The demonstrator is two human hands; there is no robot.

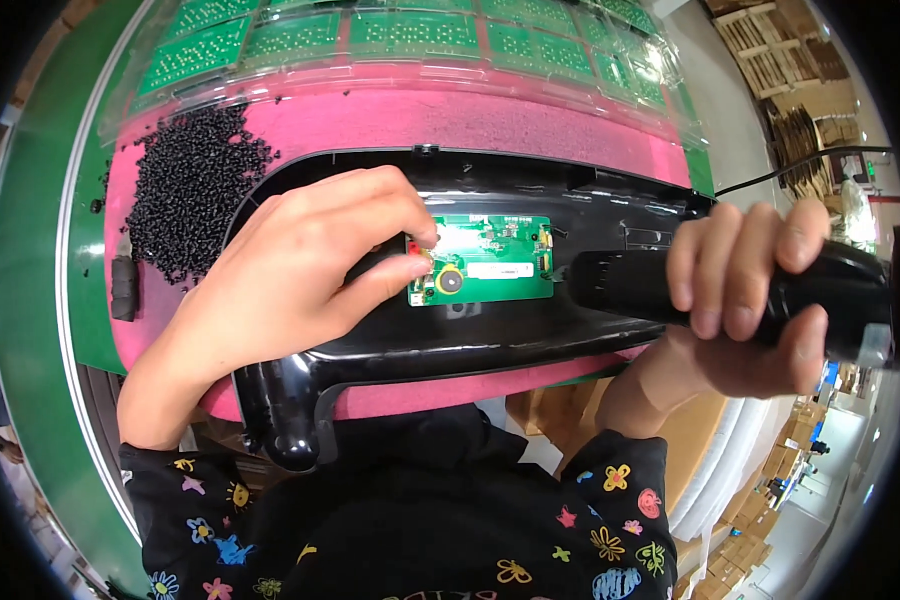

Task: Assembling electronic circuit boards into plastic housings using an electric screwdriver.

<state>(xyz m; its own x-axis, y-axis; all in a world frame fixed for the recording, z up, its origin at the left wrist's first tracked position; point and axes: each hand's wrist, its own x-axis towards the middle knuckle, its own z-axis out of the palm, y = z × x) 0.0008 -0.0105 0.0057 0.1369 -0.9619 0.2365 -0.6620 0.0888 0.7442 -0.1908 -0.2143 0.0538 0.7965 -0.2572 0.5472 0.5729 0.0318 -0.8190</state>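
Note:
A green circuit board [510, 285] with a white label and a round buzzer-like part lies in a long, glossy black plastic housing [450, 335]. At the board's left edge, the bent thumb and index finger of my left hand [300, 260] close on it, beside a small red part. My right hand [750, 270] is wrapped around a black electric screwdriver [625, 283], held sideways over the housing's right part. Its narrow end points left at the board's right edge; whether the bit touches a screw cannot be made out.
A pile of small black screws [185, 190] lies on the pink mat [370, 115] to the left, above a dark cylindrical object [124, 288]. Clear trays [420, 72] of green boards stand at the back. A black cable [800, 163] runs at the right; cardboard boxes [755, 525] stand beyond.

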